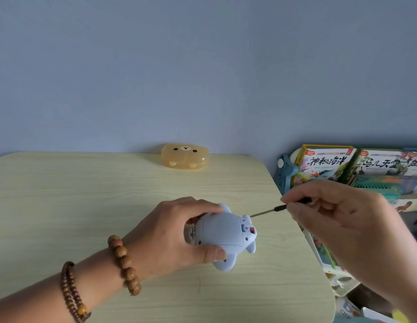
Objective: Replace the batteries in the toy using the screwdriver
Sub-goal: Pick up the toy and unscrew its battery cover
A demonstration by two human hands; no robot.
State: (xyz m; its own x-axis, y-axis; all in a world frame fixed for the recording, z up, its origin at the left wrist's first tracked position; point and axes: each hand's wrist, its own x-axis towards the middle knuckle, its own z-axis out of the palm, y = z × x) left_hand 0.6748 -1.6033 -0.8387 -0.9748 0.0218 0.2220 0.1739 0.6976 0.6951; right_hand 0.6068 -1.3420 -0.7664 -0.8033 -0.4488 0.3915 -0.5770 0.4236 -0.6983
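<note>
Woodgrain table [63,194]: left hand [170,231] grips rounded toy [222,231] (right hand [342,215] pinches thin screwdriver [265,212]).

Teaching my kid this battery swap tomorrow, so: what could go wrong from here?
1. The screwdriver, pinched in the right hand, has its thin tip close to the toy; a slip might jab the left hand gripping it.
2. The rounded toy is steadied only by thumb and fingers, so pressing may roll it.

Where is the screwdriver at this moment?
In the head view the screwdriver is right of centre, pinched by the right hand, with its tip close to the far right end of the blue toy that the left hand holds.
</note>
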